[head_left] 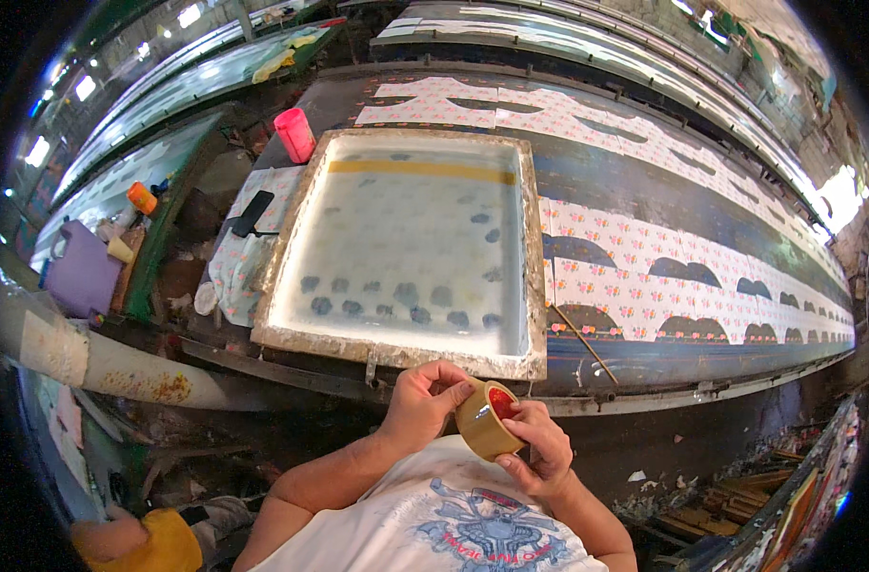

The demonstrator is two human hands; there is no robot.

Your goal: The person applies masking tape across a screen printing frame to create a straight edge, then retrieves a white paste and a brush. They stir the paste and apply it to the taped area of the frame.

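A roll of brown packing tape [479,426] with a red core is held up in front of my shirt, just off the near edge of a screen-printing frame [266,303]. My right hand [541,450] grips the roll, with fingers in the core and the thumb beneath. At the roll's upper left edge, my left hand [421,408] pinches with curled fingers, the thumb against the tape. Whether a loose tape end lies between those fingers is too small to tell. The frame's pale mesh shows dark blotches, and a yellow-brown tape strip [420,172] crosses its far end.
Floral-printed fabric pieces [635,234] lie along the long dark table to the right. A thin stick [584,345] rests beside the frame. Left of it are a pink container [294,134] and a black phone [252,214] on cloth. Someone in yellow [172,541] is at lower left.
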